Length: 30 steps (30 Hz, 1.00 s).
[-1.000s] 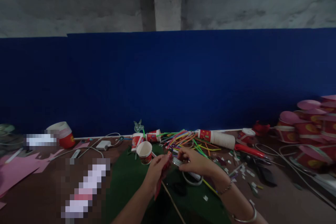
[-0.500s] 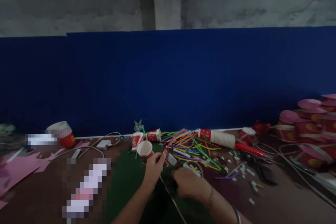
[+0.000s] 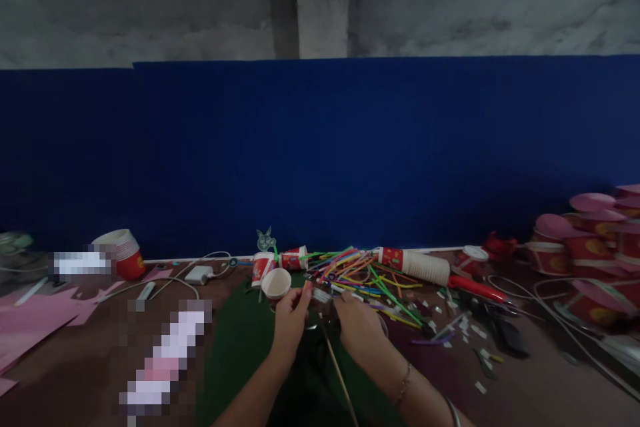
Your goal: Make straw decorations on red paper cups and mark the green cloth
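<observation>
My left hand (image 3: 291,317) is closed, thumb against fingers, just right of an open white-lined paper cup (image 3: 276,283). What it pinches is too small and dim to name. My right hand (image 3: 357,323) faces it, fingers curled together and pointing inward; whatever they hold is hidden. Between the fingertips shows a pale, see-through piece (image 3: 323,295) whose kind I cannot make out. A thin light stick (image 3: 339,370) runs from below the hands toward the front edge of the view, over the dark green mat (image 3: 233,347).
Colourful bendy strips (image 3: 355,270) lie heaped behind the hands. Beside them is a toppled stack of paper cups (image 3: 425,265). Paper scraps (image 3: 465,327) and a red-handled tool (image 3: 477,287) lie right. Red cups with pink discs (image 3: 593,240) are piled far right; pink paper (image 3: 40,327) lies left.
My right hand has moved forward, away from me, and its fingertips now point toward the left hand. The left hand has shifted slightly left. The stick's far end lies farther right and forward.
</observation>
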Tool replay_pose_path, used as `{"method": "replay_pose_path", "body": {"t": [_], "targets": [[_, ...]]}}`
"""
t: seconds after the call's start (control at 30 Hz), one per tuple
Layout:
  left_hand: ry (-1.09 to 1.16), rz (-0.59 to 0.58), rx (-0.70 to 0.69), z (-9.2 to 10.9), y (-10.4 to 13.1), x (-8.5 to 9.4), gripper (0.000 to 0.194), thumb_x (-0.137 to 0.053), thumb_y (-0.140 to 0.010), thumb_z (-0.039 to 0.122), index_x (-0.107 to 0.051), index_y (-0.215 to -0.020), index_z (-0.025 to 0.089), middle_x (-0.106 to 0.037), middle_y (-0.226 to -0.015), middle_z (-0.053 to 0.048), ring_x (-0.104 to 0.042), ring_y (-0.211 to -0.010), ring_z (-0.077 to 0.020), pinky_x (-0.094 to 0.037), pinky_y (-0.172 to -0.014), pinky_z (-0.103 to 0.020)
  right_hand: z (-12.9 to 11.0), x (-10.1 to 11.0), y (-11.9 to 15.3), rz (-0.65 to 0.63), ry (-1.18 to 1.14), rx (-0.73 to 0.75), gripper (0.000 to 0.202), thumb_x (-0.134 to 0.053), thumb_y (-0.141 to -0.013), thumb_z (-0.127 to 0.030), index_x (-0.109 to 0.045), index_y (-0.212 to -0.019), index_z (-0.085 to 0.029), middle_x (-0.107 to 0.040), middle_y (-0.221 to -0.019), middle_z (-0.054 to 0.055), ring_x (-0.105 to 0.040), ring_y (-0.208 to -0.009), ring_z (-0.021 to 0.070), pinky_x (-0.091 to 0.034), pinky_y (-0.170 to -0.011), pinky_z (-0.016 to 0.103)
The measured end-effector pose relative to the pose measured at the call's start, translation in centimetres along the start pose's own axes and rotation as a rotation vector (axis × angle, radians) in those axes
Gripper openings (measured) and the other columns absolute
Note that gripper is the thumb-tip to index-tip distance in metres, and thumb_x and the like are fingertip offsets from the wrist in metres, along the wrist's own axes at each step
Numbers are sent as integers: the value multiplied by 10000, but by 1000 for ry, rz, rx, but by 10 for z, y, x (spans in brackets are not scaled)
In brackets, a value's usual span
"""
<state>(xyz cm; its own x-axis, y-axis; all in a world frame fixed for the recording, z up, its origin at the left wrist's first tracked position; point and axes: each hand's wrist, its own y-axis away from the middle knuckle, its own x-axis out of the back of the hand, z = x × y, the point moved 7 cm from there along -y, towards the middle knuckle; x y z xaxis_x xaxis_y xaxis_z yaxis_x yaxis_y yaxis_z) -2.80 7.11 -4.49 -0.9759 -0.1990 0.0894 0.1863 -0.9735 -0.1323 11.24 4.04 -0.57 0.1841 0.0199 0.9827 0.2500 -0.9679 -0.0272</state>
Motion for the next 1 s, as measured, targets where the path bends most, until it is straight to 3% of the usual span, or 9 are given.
{"method": "replay_pose_path", "body": {"t": [0.1, 0.27, 0.4, 0.53, 0.6, 0.7, 0.87, 1.0], "targets": [[-14, 35, -22, 2, 0, 4, 460, -591, -705, 597, -646, -752, 143, -534, -564, 30, -415, -470, -86, -308, -436, -192, 13, 12, -3, 177, -93, -5, 386, -411, -785, -37, -613, -1105, -115, -597, -1122, 158, -534, -1070, 272, -418, -914, 369], [7, 32, -49, 5, 2, 3, 471, -575, -715, 609, -643, -780, 148, -413, -464, 66, -367, -421, -84, -283, -412, -198, 30, 34, -3, 378, -175, 1, 361, -445, -840, -173, -566, -1172, -97, -580, -1118, 159, -488, -1085, 292, -361, -986, 421], [-62, 3, -139, 14, 5, 1, 472, -570, -724, 597, -669, -816, 144, -514, -512, 35, -429, -447, -104, -327, -435, -208, 40, 52, 1, 596, -284, 42, 426, -419, -853, -191, -472, -1272, -132, -517, -1220, 147, -432, -1168, 286, -342, -1014, 452], [-229, -45, -267, 25, 9, -2, 382, -557, -777, 508, -708, -862, 167, -666, -720, -44, -582, -673, -186, -446, -621, -261, 54, 58, 1, 738, -610, 50, 483, -412, -874, -271, -382, -1344, -163, -441, -1330, 136, -393, -1239, 259, -356, -1023, 445], [-290, -73, -297, 27, 12, -4, 346, -542, -798, 476, -712, -882, 187, -684, -787, -59, -601, -751, -212, -460, -696, -291, 62, 53, -5, 683, -866, 19, 504, -444, -861, -317, -386, -1338, -164, -454, -1326, 137, -459, -1193, 242, -420, -973, 406], [-289, -79, -295, 28, 15, -5, 316, -547, -798, 456, -689, -913, 198, -689, -824, -61, -616, -768, -220, -472, -704, -301, 65, 41, -15, 490, -1159, -10, 499, -490, -831, -362, -451, -1282, -152, -565, -1205, 126, -556, -1082, 228, -486, -879, 350], [-293, -96, -292, 31, 17, -8, 243, -558, -798, 438, -620, -818, 205, -670, -779, -36, -616, -722, -196, -462, -669, -273, 65, 27, -18, 208, -1422, -87, 396, -397, -850, -307, -530, -1196, -171, -623, -1130, 94, -593, -1037, 219, -517, -809, 331], [-402, -123, -391, 38, 16, -9, 218, -541, -816, 395, -630, -798, 197, -647, -757, -43, -591, -706, -191, -444, -655, -279, 61, 24, -17, 66, -1483, -133, 390, -417, -760, -182, -579, -1115, -173, -627, -1131, 78, -588, -1043, 213, -515, -825, 330]]}}
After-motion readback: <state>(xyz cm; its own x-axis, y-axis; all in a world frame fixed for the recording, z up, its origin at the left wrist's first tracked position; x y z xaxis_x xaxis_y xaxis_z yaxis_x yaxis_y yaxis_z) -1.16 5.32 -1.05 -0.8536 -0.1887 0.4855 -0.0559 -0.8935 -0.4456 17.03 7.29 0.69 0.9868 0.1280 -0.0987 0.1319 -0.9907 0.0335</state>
